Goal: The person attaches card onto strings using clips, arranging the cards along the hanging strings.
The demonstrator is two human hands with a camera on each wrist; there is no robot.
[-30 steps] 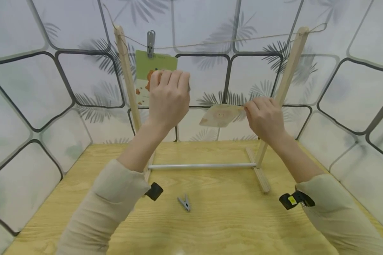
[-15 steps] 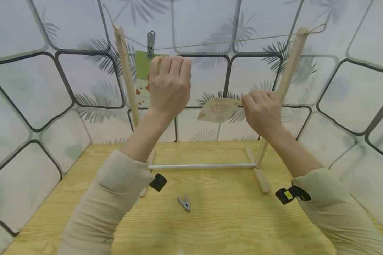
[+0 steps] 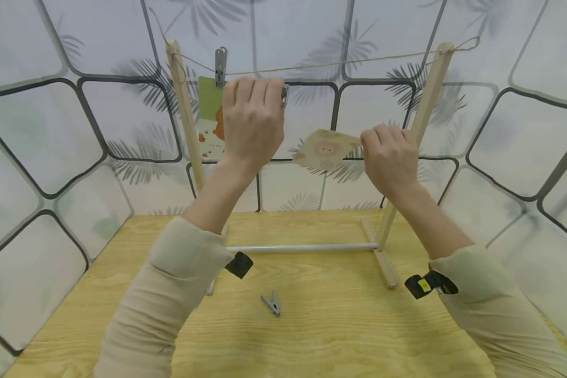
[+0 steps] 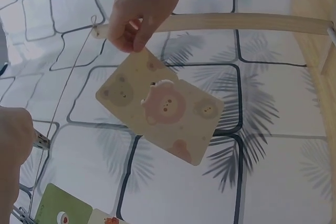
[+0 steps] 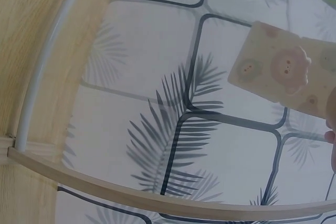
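Note:
My right hand (image 3: pixel 389 157) pinches a corner of a cream card (image 3: pixel 326 149) with a pink pig on it. In the left wrist view, this card (image 4: pixel 165 103) hangs tilted from the thumb and fingers. My left hand (image 3: pixel 252 121) has its fingers curled around a grey clothespin (image 3: pixel 284 95), mostly hidden, whose end (image 4: pixel 41 140) pokes out close to the string (image 4: pixel 60 100). Just behind that hand, a green and white card (image 3: pixel 209 105) with an orange animal hangs from the string by another clothespin (image 3: pixel 220 68).
Wooden posts (image 3: pixel 184 105) at left and right carry the string, and a white rod (image 3: pixel 302 248) joins them low down. A loose grey clothespin (image 3: pixel 271 303) lies on the wooden table (image 3: pixel 331 325). Patterned fabric (image 3: pixel 19 136) surrounds the table.
Both hands have risen towards the string, the left carrying its clothespin up in front of the hanging card. The pig card has come up with the right hand.

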